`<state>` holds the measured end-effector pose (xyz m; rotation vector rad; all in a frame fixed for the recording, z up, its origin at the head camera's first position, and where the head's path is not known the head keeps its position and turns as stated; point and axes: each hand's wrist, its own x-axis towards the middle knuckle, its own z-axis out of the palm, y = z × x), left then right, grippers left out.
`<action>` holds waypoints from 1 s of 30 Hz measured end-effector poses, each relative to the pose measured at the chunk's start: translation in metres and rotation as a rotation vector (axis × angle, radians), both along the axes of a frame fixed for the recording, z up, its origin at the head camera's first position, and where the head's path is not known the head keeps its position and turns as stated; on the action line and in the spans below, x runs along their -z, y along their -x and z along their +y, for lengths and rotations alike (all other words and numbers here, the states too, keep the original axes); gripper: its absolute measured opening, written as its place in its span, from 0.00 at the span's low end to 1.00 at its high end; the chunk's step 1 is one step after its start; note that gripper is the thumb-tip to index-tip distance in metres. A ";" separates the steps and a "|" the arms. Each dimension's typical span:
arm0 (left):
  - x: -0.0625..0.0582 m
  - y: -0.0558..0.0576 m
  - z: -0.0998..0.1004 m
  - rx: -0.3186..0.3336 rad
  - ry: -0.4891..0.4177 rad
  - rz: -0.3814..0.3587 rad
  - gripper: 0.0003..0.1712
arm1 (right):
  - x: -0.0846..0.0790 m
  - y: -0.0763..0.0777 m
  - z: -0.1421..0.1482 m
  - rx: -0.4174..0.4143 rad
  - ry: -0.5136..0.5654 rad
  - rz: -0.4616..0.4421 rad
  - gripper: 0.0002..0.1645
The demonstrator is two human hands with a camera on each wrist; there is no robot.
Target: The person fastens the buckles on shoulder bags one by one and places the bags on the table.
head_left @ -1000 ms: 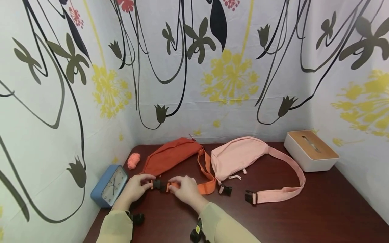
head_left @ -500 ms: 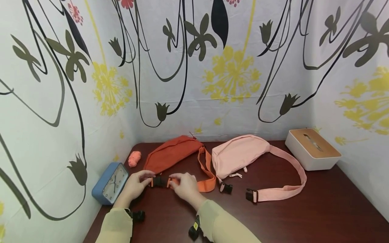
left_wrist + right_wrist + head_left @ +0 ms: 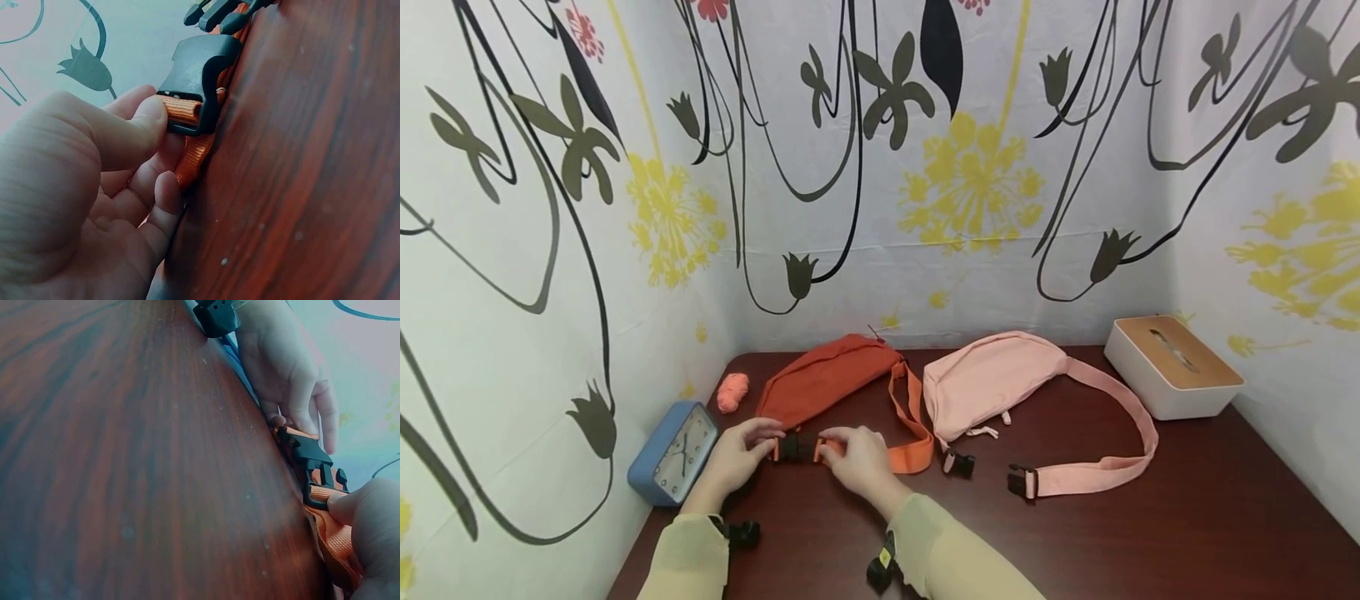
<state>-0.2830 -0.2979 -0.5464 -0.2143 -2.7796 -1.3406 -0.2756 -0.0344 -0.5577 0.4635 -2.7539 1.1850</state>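
My left hand (image 3: 735, 457) pinches the black socket half of a side-release buckle (image 3: 203, 65) by its orange webbing, thumb on top. The pronged buckle half (image 3: 228, 14) faces its mouth, prongs pointing at it. My right hand (image 3: 859, 460) pinches that pronged half where the orange strap (image 3: 334, 534) loops through, with the thumb at its bar. Both halves lie in line, low over the table, with the prong tips close to the socket. The strap belongs to a rust-red waist bag (image 3: 827, 379) just behind my hands.
A pink waist bag (image 3: 988, 383) lies to the right, its buckle (image 3: 1021, 482) unfastened. Left stand a blue alarm clock (image 3: 673, 454) and a coral yarn bundle (image 3: 732, 392). A white tissue box (image 3: 1176, 367) sits at the back right corner of the dark wooden table (image 3: 1112, 550).
The two buckle halves have come closer together and into line, mostly between the first two frames. Since then my hands have hardly moved. The head view has shifted slightly.
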 end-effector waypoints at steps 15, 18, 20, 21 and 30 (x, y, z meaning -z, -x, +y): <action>-0.001 -0.002 0.005 0.030 0.002 0.048 0.15 | 0.000 0.002 -0.001 -0.013 -0.015 -0.032 0.15; 0.000 -0.001 0.005 0.034 -0.003 0.047 0.15 | 0.000 0.001 -0.001 -0.007 -0.023 -0.035 0.15; 0.000 -0.001 0.005 0.041 -0.007 0.047 0.15 | -0.001 0.001 -0.002 -0.001 -0.027 -0.037 0.15; 0.000 -0.001 0.005 0.040 -0.011 0.042 0.15 | -0.001 0.001 -0.002 0.000 -0.030 -0.037 0.15; 0.002 -0.001 0.006 0.052 -0.005 0.052 0.15 | -0.002 0.001 -0.003 -0.002 -0.035 -0.033 0.15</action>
